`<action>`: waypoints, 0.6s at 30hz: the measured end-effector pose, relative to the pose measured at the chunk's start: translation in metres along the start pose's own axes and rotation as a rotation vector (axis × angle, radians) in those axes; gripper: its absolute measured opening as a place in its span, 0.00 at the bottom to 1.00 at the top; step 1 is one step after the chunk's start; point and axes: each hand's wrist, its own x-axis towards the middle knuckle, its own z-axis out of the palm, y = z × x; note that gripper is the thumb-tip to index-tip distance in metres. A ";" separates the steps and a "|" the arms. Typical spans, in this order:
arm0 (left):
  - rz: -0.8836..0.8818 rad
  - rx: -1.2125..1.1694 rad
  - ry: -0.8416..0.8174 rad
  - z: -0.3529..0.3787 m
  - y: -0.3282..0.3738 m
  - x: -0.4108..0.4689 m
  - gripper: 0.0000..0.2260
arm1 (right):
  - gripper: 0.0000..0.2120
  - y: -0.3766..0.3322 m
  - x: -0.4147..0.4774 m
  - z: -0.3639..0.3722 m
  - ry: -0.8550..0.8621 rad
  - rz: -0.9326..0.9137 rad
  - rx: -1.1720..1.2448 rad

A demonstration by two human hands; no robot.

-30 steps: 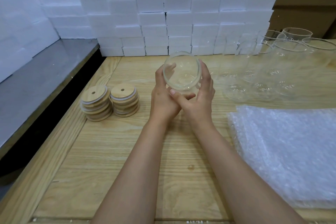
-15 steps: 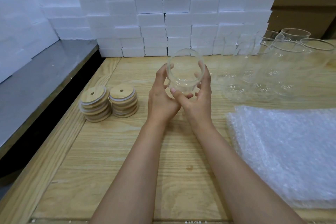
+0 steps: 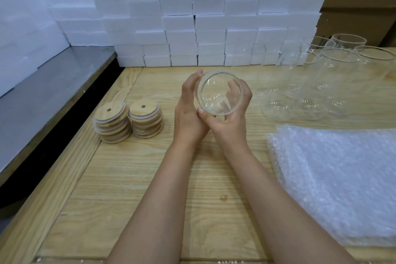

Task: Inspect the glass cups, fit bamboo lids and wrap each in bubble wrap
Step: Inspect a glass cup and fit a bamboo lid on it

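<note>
Right now both hands hold one glass cup [image 3: 214,88] up off the wooden surface [image 3: 139,178], near its middle, tipped so the open mouth faces the camera. The left hand [image 3: 187,113] cups the left side of the glass, its thumb lying up along the rim. The right hand [image 3: 234,120] grips from below and from the right, with its thumb pressed against the lower edge of the rim and its fingers [image 3: 233,90] showing through the clear wall. The two hands touch each other under the cup. To the left, well apart from the hands, two short stacks of round bamboo lids [image 3: 112,123] stand side by side on the surface, touching or nearly so, and the top lid of each has a small hole. At the right rear a group of more glass cups [image 3: 334,75] stands upright, close together. Nearer, on the right, lies a flat pile of bubble wrap [image 3: 334,178] sheets. White foam blocks [image 3: 192,17] are stacked as a wall along the back edge, and a grey ledge [image 3: 53,92] runs beside the surface on the left.
</note>
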 end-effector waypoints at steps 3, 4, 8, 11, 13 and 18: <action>-0.020 0.019 0.007 0.000 -0.003 0.001 0.35 | 0.39 -0.001 0.000 0.001 0.003 -0.038 -0.023; -0.031 0.026 0.010 0.000 -0.004 0.002 0.37 | 0.39 -0.001 0.000 0.001 0.003 -0.047 -0.030; -0.100 -0.012 0.006 0.002 -0.010 0.003 0.39 | 0.40 -0.005 -0.001 0.000 -0.018 -0.051 -0.086; -0.145 -0.065 -0.011 0.003 -0.016 0.003 0.39 | 0.40 -0.008 -0.002 0.001 -0.018 -0.049 -0.138; -0.132 -0.066 -0.011 0.003 -0.015 0.002 0.39 | 0.42 -0.010 -0.001 0.001 -0.014 -0.025 -0.158; -0.104 -0.106 0.011 0.002 -0.005 0.001 0.39 | 0.45 -0.010 0.000 -0.002 0.006 0.014 -0.172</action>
